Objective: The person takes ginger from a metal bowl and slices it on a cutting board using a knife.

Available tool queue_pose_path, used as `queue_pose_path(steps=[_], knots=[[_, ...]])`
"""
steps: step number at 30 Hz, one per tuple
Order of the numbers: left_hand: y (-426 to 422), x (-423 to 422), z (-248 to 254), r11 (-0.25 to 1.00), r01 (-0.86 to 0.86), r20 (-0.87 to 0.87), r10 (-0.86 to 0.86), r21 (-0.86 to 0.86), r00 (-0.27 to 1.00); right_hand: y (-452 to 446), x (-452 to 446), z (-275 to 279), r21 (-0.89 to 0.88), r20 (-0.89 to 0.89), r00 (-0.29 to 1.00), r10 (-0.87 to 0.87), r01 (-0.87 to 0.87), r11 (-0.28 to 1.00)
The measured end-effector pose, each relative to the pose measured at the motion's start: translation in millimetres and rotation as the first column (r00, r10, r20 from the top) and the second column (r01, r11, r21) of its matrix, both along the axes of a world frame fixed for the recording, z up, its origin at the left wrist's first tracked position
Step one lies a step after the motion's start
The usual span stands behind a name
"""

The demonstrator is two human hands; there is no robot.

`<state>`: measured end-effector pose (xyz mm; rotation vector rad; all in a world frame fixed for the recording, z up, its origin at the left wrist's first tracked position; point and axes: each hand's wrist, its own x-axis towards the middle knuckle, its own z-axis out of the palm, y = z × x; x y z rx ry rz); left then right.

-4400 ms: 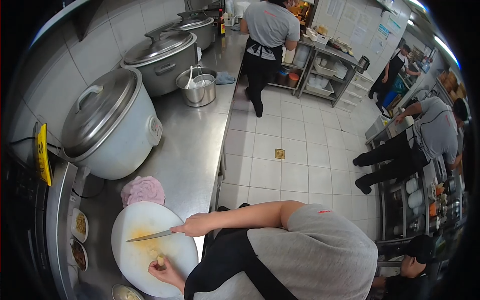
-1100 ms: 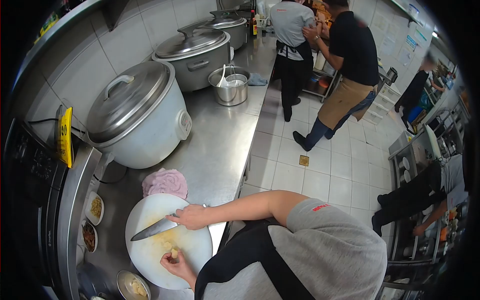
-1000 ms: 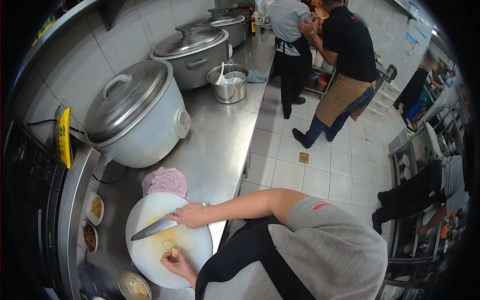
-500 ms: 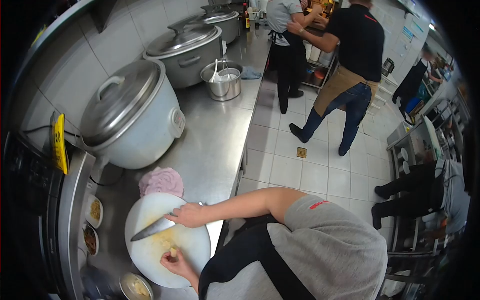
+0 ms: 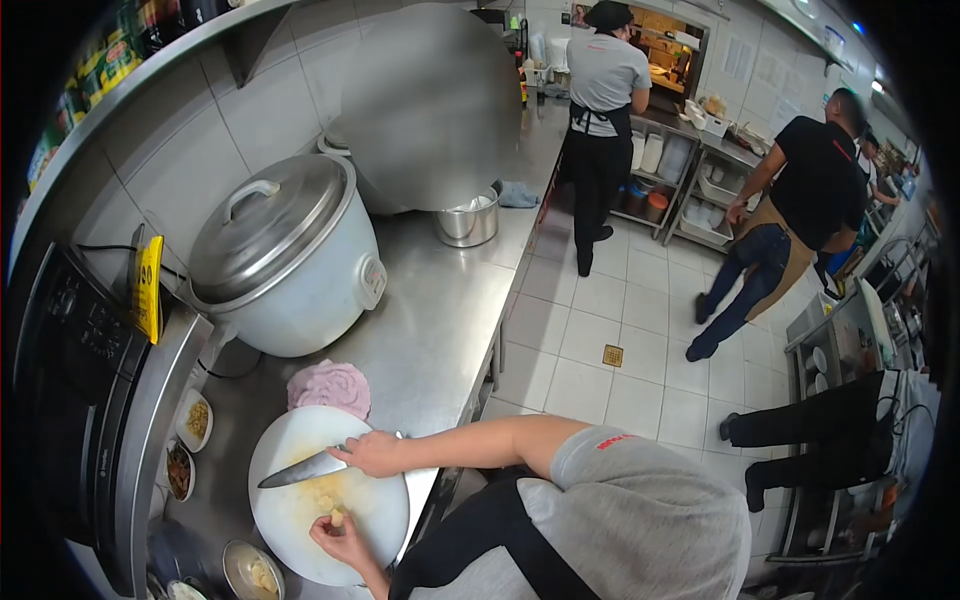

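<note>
A round white cutting board (image 5: 285, 530) lies on the steel counter, stained yellow across its middle. My right hand (image 5: 372, 454) is closed round the handle of a kitchen knife (image 5: 303, 469), whose blade lies over the board pointing left. Lower on the board, my left hand (image 5: 343, 543) pinches a small pale yellow piece (image 5: 337, 518) that looks like peeled ginger or garlic. Between blade and fingers are pale yellow scraps (image 5: 320, 493). A metal bowl (image 5: 233, 566) beside the board's lower left edge holds more pale pieces.
A pink cloth (image 5: 330, 388) touches the board's far edge. Beyond it stand a large lidded rice cooker (image 5: 300, 285) and a steel pot (image 5: 470, 226). Two small dishes (image 5: 197, 420) sit left. A grey blur hides the counter's back. Co-workers (image 5: 605, 90) stand along the aisle.
The view has shifted, showing more of the room. One co-worker in black has moved away from another, to the right. My hands still hold the knife and the pale piece, nearly unmoved over the board.
</note>
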<state>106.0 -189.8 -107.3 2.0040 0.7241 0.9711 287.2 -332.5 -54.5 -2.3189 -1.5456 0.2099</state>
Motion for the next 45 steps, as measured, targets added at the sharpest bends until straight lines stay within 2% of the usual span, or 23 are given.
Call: queue_pose_path(steps=[4,5,6,8,16,18,22,24,26,27,28,29,30,31,32,34,35,37,42,44,45], knots=[[-1.7,2.6,3.0,0.999,0.009,0.017,-0.01,0.035,1.0,3.4,0.8,-8.8,0.044,0.063,0.998,0.005,-0.008,0.999],[0.1,0.7,1.8,1.0,0.011,-0.024,-0.011,0.012,1.0,4.3,1.5,-10.9,0.043,0.061,0.998,0.009,-0.012,0.999],[3.1,-1.7,0.7,1.0,0.012,-0.066,-0.013,-0.011,0.998,4.7,1.9,-9.0,0.005,0.026,1.0,0.007,-0.008,1.0],[6.4,-2.0,-4.3,1.0,0.031,-0.026,-0.031,0.0,0.999,4.7,1.5,-5.1,-0.026,0.035,0.999,0.018,-0.017,1.0],[2.8,-0.6,0.5,0.999,0.032,-0.003,-0.032,-0.013,0.999,3.6,1.9,-0.6,-0.034,-0.005,1.0,0.013,-0.013,0.999],[-0.3,0.7,3.7,0.997,0.031,0.015,-0.03,-0.077,0.999,3.1,2.0,-1.5,-0.04,-0.035,0.999,0.018,-0.019,0.999],[-0.3,0.0,2.4,0.994,-0.017,-0.048,0.012,-0.104,0.999,0.9,2.6,9.1,-0.058,-0.089,0.996,0.019,-0.024,0.998],[-0.3,0.9,1.7,0.997,0.039,0.053,-0.035,-0.073,0.998,0.3,5.5,13.4,-0.049,-0.09,0.996,0.007,-0.012,0.999],[3.6,2.4,-9.7,0.994,0.078,0.133,-0.068,-0.074,0.989,3.0,13.4,0.1,0.009,-0.061,0.998,0.015,-0.014,1.0],[4.5,2.2,-6.9,0.999,0.032,-0.017,-0.033,-0.036,0.999,3.1,18.1,-14.1,0.096,-0.046,0.998,0.036,-0.031,0.995],[-2.1,4.4,-8.1,0.999,-0.03,-0.02,0.029,-0.018,0.999,2.7,24.0,-30.6,0.189,-0.047,0.997,0.065,-0.055,0.981],[-7.2,4.7,1.9,0.996,-0.052,-0.131,0.061,0.067,0.99,-3.1,21.4,12.4,-0.044,-0.336,0.941,-0.037,0.023,0.999],[-13.5,6.5,14.2,0.996,-0.063,-0.095,0.069,0.065,0.993,-6.8,24.2,0.1,0.093,-0.286,0.956,0.06,-0.034,0.995],[-14.5,4.8,20.1,0.995,-0.053,-0.136,0.064,0.085,0.989,-11.5,23.1,21.2,-0.043,-0.339,0.94,0.038,-0.056,0.997],[-16.1,5.0,25.3,0.998,-0.055,-0.075,0.056,0.016,0.996,-24.3,18.3,26.0,0.088,-0.315,0.939,0.137,-0.114,0.99],[-18.1,4.7,34.5,0.997,-0.074,-0.037,0.074,0.009,0.997,-34.8,11.4,38.5,0.115,-0.438,0.878,0.195,-0.16,0.98],[-18.2,1.6,37.2,0.993,-0.116,-0.039,0.115,-0.012,0.993,-39.1,3.4,38.1,0.095,-0.442,0.869,0.222,-0.201,0.975],[-20.2,1.9,41.0,0.995,-0.102,-0.11,0.101,-0.001,0.989,-50.7,-2.1,37.7,0.11,-0.64,0.739,0.21,-0.183,0.977],[-16.5,1.7,50.0,0.998,-0.056,-0.172,0.056,0.0,0.984,-63.6,-9.7,34.0,0.07,-0.627,0.745,0.226,-0.235,0.969],[-18.1,2.0,52.4,1.0,-0.026,-0.184,0.024,-0.012,0.983,-65.5,-6.8,43.0,-0.17,-0.566,0.805,0.177,-0.325,0.93],[-19.7,3.0,53.0,0.999,-0.037,-0.172,0.031,-0.03,0.985,-68.5,-4.6,40.8,-0.143,-0.554,0.806,0.208,-0.338,0.93]])
